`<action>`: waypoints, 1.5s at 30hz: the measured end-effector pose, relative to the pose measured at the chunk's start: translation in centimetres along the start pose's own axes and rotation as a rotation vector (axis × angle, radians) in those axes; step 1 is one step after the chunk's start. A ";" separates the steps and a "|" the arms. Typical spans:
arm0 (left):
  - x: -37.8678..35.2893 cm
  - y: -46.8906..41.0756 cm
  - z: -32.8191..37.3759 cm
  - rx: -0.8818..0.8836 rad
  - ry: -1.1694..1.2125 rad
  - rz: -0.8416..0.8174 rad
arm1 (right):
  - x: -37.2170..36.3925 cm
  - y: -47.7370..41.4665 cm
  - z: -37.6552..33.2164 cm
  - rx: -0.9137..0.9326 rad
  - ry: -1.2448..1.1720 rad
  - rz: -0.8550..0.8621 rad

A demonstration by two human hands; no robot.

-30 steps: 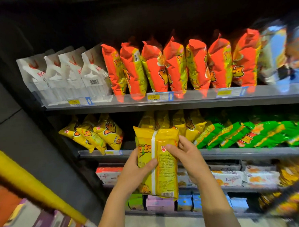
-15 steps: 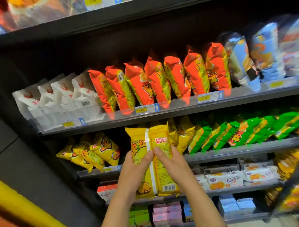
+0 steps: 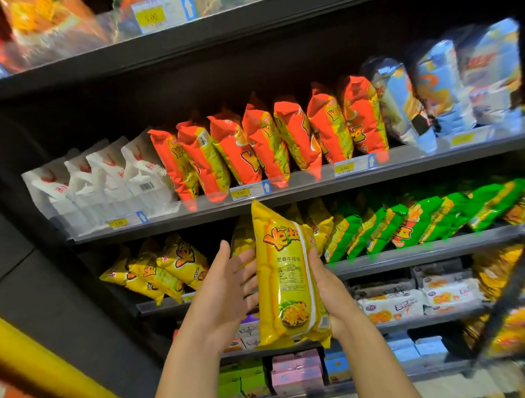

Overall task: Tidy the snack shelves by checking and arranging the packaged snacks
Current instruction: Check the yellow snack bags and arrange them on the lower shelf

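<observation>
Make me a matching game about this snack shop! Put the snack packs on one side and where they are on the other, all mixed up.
Things:
1. white packets
2. orange bags
3. green bags
4. upright yellow bag

Places:
A. held in the right hand, in front of the shelves
B. far left on its shelf, next to the orange bags
C. between the white packets and the blue packets
D. one shelf lower, right of the shelved yellow bags

Pairs: 1-B, 2-C, 3-D, 4-A
</observation>
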State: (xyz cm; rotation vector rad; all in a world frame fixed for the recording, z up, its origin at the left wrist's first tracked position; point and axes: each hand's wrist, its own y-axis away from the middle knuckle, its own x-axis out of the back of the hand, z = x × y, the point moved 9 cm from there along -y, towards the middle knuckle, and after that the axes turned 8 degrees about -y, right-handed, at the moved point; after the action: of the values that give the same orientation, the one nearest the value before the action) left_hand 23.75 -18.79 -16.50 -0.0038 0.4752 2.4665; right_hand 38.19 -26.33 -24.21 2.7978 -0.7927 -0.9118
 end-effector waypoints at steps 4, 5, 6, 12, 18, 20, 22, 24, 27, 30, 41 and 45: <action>-1.0 0.6 -0.4 -0.011 -0.103 0.017 | -1.1 0.9 -1.5 0.128 0.254 -0.020; -1.4 1.0 -0.5 -0.014 -0.133 0.009 | -1.6 1.2 -1.8 0.169 0.312 -0.021; -1.6 1.2 -0.6 -0.014 -0.182 0.025 | -2.1 1.5 -2.2 0.202 0.363 -0.015; 2.5 1.1 -1.5 -0.043 -0.285 0.187 | -5.4 1.9 -1.7 0.096 0.358 -0.149; 5.2 2.5 -2.3 -0.034 -0.036 0.170 | -6.1 1.8 -1.8 0.009 0.130 -0.195; 5.8 3.0 -2.3 -0.049 0.006 0.177 | -6.7 2.1 -1.9 0.001 0.113 -0.228; 6.8 3.4 -2.2 -0.062 0.017 0.232 | -7.3 2.2 -1.6 0.002 0.115 -0.256; 7.3 3.8 -2.2 -0.066 -0.016 0.258 | -7.8 2.4 -1.4 0.006 0.130 -0.277; 7.2 4.3 -2.0 -0.070 -0.103 0.268 | -8.4 2.6 -1.2 -0.002 0.185 -0.310; 7.0 4.4 -1.6 -0.118 -0.204 0.265 | -9.1 3.1 -0.7 -0.008 0.289 -0.381; 5.0 4.0 -0.7 -0.266 -0.336 0.065 | -7.4 3.3 -1.0 0.041 0.362 -0.443; 4.2 4.8 0.4 -0.376 -0.356 -0.059 | -6.4 3.3 -2.2 0.132 0.362 -0.409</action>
State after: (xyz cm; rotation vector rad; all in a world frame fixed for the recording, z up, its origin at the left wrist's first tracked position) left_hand 17.60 -19.80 -15.00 0.2580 -0.1400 2.3922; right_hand 33.59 -26.11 -18.25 3.1679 -0.2429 -0.3708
